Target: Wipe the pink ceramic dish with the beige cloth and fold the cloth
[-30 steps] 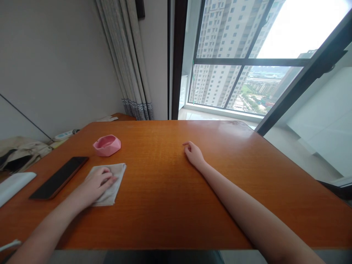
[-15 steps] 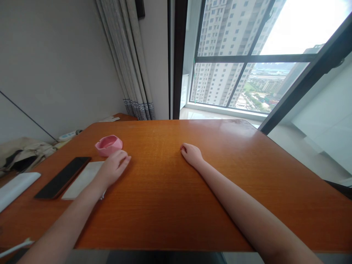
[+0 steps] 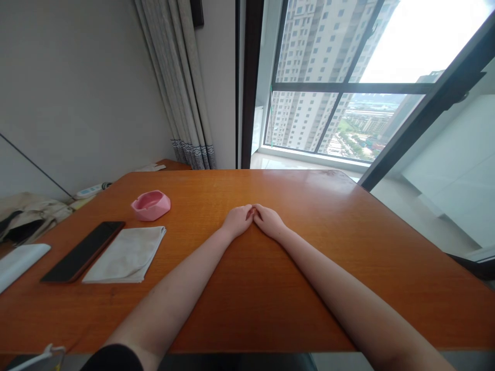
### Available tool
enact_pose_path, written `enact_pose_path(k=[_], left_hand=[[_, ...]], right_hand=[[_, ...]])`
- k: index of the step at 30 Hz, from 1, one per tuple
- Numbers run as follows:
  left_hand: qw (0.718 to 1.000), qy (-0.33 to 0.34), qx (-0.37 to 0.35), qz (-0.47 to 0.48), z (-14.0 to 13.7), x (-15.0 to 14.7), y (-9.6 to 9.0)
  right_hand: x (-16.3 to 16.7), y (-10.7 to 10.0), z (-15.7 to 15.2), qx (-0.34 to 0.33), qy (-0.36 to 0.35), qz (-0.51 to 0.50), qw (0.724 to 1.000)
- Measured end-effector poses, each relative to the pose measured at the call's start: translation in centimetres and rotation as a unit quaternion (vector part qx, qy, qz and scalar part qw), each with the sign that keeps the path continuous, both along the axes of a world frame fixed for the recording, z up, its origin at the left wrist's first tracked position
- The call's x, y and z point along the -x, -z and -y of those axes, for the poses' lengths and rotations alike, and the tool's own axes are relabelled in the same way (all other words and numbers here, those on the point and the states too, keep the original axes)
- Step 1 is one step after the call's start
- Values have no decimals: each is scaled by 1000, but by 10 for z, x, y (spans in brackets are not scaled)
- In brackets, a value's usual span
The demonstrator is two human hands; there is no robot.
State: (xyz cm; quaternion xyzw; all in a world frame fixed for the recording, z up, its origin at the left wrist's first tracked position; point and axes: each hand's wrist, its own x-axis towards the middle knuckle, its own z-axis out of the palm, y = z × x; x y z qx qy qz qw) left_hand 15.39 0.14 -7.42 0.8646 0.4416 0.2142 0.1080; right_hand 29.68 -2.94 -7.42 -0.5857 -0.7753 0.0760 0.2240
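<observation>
My left hand (image 3: 237,220) and my right hand (image 3: 269,221) meet fingertip to fingertip over the middle of the wooden table (image 3: 309,288). Both are closed, with the fingers curled inward and the backs of the hands facing up. A small dark gap shows between them; whatever they may hold there is hidden. To the left of my left hand are a pink faceted bowl (image 3: 151,206), which looks like an ashtray, and a folded pale grey cloth (image 3: 126,255). Neither hand touches these.
A flat black board (image 3: 83,252) lies left of the cloth, with a white object (image 3: 23,263) beyond it. Beige fabric (image 3: 34,216) and a white power strip (image 3: 91,190) are at the far left. A white cable (image 3: 36,358) shows at bottom left. A window (image 3: 328,113) stands behind the table.
My left hand has moved right, from beside the pink bowl and above the cloth to my right hand, and its fingers have closed. My right hand has stayed in place.
</observation>
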Motion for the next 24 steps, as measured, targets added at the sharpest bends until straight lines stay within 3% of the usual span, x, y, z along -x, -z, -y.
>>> enact_pose_path(k=[4,19,24], left_hand=[[999,46,-9,8,3,9,4],[999,51,-4,9,4,9,6],[998,59,-13,-14,4,19,-11]], right_hand=[[1,2,-3,6,-7,7,1000],[2,2,-3,10,-4,0,1000],[-5,4,-4,8,-30,-83,996]])
